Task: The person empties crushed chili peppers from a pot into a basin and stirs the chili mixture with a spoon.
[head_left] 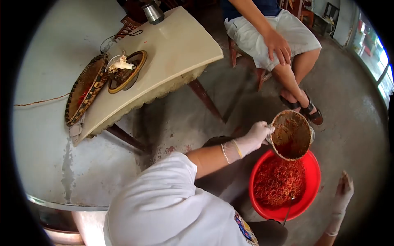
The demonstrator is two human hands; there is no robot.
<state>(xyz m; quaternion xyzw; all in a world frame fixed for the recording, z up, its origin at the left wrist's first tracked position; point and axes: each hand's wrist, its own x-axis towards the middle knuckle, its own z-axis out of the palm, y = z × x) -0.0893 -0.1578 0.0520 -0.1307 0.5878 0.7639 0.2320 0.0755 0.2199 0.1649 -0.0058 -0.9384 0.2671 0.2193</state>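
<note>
My left hand, in a clear glove, grips one side handle of a metal pot. The pot tilts above the far rim of a red basin, its inside coated with reddish paste and bits. In the basin lies a heap of chopped red chili mixture. A metal spoon rests in the mixture with its handle over the near rim. My right hand, also gloved and stained at the fingertips, is raised to the right of the basin. Its fingers look loosely extended, and nothing shows in them.
A cream table stands at left with a steel jug, a brown-rimmed bowl and a woven basket at its edge. Opposite me sits another person on a wooden stool, sandaled feet near the pot.
</note>
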